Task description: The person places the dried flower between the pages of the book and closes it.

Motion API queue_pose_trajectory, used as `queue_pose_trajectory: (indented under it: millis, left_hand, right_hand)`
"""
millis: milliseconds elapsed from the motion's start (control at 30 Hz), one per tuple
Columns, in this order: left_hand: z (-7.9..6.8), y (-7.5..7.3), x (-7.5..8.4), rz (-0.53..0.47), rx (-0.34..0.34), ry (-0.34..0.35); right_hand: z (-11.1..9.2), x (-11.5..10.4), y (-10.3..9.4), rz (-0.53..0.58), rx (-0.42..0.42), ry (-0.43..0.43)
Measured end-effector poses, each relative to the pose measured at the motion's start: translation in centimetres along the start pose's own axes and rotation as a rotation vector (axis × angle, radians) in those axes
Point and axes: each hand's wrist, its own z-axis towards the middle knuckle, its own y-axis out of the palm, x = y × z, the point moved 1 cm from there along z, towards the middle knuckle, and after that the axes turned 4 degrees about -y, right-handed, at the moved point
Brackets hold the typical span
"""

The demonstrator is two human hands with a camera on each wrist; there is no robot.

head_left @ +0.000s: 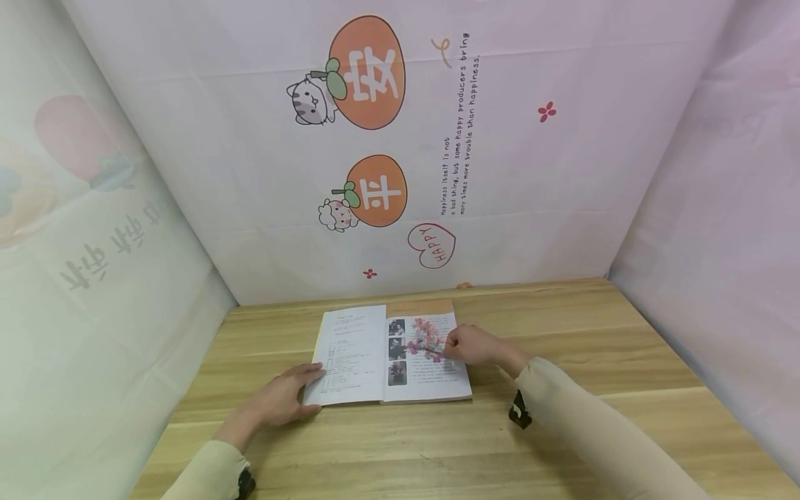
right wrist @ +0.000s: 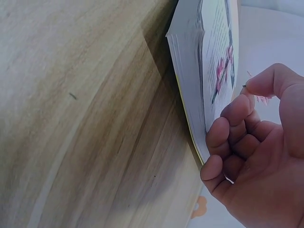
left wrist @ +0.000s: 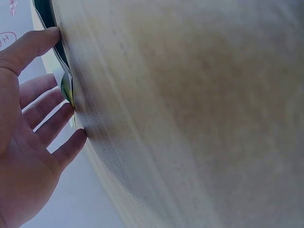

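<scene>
An open book (head_left: 353,354) lies on the wooden table, printed text on both pages and small photos on the right one. My left hand (head_left: 284,399) rests at the book's left edge, fingers spread and fairly straight, thumb near its lower corner. In the left wrist view the thumb and fingertips touch the page edges (left wrist: 66,88). Over the right page, my right hand (head_left: 471,345) pinches a thin dark stem (right wrist: 244,86) between thumb and index finger, the other fingers curled. Pink flower sprigs (head_left: 426,329) show beside its fingertips; one flower sprig (right wrist: 219,78) lies along the page.
The wooden table (head_left: 400,444) extends in front of the book and to both sides. Behind it hangs a white cloth backdrop (head_left: 531,187) with printed cartoons and writing, and more cloth closes off left and right. Dark straps (head_left: 520,410) sit at both sleeves.
</scene>
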Motion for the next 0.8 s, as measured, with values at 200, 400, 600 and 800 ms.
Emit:
queue_pose_trajectory:
  millis: [200, 400, 600, 800]
  left_hand:
    - [0.01, 0.14, -0.14, 0.009, 0.004, 0.002]
    - [0.06, 0.22, -0.29, 0.014, 0.004, 0.003]
    - [0.09, 0.21, -0.34, 0.012, 0.007, 0.007]
    - [0.16, 0.26, -0.41, 0.019, 0.006, 0.003]
  right_hand:
    - [0.11, -0.01, 0.17, 0.002, -0.003, 0.0]
    - [0.11, -0.25, 0.21, -0.002, 0.002, 0.03]
    - [0.01, -0.58, 0.09, -0.013, 0.0, 0.04]
    - [0.24, -0.43, 0.2, -0.018, -0.012, 0.069]
